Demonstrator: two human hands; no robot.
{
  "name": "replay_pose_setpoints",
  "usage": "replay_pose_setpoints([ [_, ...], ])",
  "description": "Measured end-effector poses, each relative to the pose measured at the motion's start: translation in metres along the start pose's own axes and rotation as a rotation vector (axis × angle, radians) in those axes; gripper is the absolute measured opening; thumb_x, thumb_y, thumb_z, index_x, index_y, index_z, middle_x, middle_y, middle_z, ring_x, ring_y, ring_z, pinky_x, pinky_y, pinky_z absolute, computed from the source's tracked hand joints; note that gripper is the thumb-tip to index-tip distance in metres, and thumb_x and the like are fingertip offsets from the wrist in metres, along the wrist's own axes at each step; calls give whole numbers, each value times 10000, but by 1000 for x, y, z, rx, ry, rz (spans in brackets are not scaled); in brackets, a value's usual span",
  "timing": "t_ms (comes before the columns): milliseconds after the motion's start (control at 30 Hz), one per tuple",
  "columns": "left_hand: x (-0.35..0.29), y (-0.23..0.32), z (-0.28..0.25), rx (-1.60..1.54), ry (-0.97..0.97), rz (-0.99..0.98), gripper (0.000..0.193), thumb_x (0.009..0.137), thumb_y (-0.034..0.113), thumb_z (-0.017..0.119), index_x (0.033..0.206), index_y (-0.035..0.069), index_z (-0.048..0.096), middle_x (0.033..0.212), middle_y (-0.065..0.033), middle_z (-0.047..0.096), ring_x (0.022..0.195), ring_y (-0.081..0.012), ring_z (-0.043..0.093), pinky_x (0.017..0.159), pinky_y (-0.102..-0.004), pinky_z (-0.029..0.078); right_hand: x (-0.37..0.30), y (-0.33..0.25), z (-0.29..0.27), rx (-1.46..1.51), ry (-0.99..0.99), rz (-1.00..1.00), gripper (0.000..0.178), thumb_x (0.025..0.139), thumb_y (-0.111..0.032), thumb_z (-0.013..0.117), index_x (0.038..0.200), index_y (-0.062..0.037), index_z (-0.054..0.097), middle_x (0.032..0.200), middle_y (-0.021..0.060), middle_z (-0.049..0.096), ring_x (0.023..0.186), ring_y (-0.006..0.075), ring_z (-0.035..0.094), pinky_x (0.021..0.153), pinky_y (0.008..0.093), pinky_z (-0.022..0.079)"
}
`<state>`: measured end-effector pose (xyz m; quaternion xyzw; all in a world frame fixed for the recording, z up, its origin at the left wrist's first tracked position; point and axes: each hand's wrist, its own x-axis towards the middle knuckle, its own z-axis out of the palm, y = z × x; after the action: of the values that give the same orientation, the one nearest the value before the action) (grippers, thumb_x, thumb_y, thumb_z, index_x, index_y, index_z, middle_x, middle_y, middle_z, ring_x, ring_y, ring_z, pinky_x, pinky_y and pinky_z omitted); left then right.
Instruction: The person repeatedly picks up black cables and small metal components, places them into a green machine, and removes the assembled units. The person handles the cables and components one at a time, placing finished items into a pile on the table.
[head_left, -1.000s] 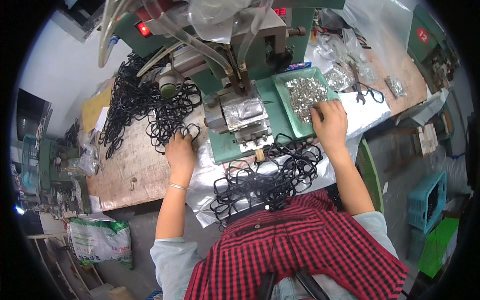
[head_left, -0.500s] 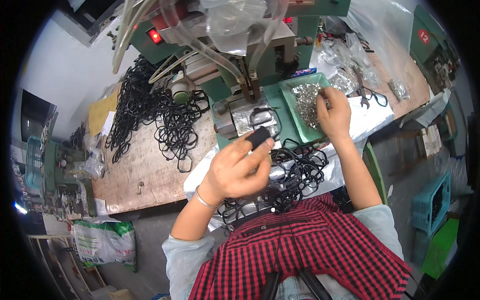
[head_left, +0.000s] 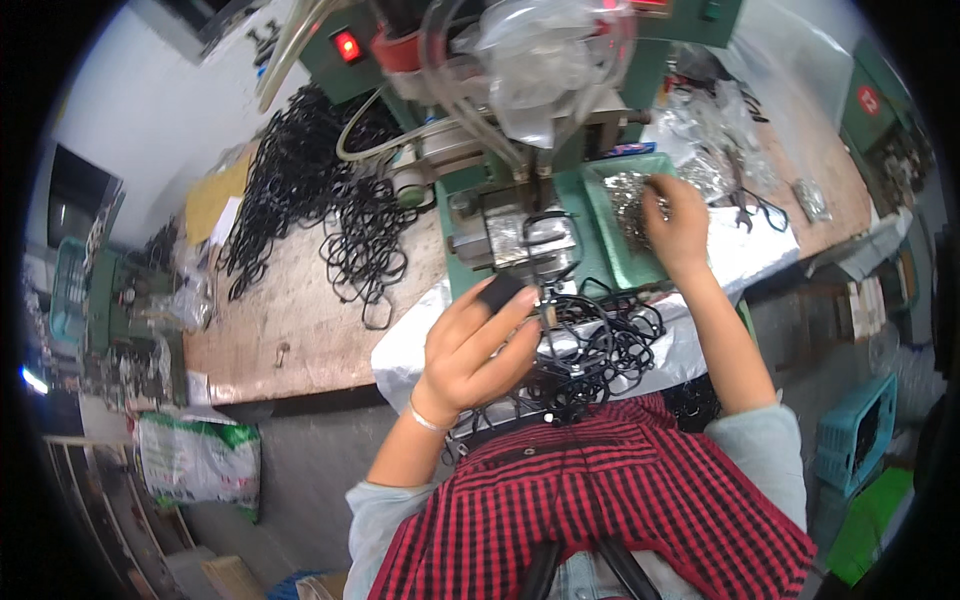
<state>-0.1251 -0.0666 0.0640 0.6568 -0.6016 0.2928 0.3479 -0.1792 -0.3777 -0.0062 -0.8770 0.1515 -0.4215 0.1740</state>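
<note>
My left hand (head_left: pixel 468 352) is closed in front of the machine, a black sleeve (head_left: pixel 502 292) around one finger. Between its fingertips runs a black cord loop (head_left: pixel 574 262), which reaches up over the machine's metal plate (head_left: pixel 505 235). My right hand (head_left: pixel 680 228) reaches into a green tray (head_left: pixel 655 268) of small shiny metal pieces (head_left: pixel 628 205). Its fingers are bent together among the pieces, and what they pinch is too small to make out. Below the plate, a tangle of black cord loops (head_left: pixel 610 345) lies close to my left hand.
A green bench machine (head_left: pixel 590 150) with clear hoses stands straight ahead. Left of it, a large heap of black cord loops (head_left: pixel 300 190) covers part of the wooden table (head_left: pixel 290 320). A wrench (head_left: pixel 742 200) and bags of metal parts (head_left: pixel 690 165) lie beyond the tray.
The view has shifted slightly. My left hand has drawn a little back from the plate, with the cord loop still at its fingers. My right hand remains in the tray.
</note>
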Motion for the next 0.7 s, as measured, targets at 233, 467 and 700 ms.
replay_pose_setpoints([
  [233, -40, -44, -100, 104, 858, -749, 127, 974, 11, 594, 1090, -41, 591, 1063, -138, 667, 986, -172, 631, 910, -314, 516, -34, 12, -5, 962, 204, 792, 207, 963, -85, 631, 1124, 40, 662, 1034, 111, 713, 960, 150, 673, 878, 274, 513],
  [467, -56, -107, -86, 555, -253, -405, 177, 748, 18, 699, 921, 58, 690, 989, -81, 668, 956, -293, 600, 839, -414, 479, -5, -38, 5, 656, -12, 491, 163, 904, -58, 684, 1051, -3, 728, 1002, 68, 736, 953, 138, 674, 872, 268, 503],
  [700, -95, -142, -32, 866, -520, -483, 148, 744, 48, 663, 881, 99, 686, 922, -81, 604, 923, -288, 580, 736, -387, 471, -27, -20, -18, 159, 41, 218, 159, 802, -4, 711, 951, -39, 752, 917, 97, 728, 889, 240, 685, 826, 321, 509],
])
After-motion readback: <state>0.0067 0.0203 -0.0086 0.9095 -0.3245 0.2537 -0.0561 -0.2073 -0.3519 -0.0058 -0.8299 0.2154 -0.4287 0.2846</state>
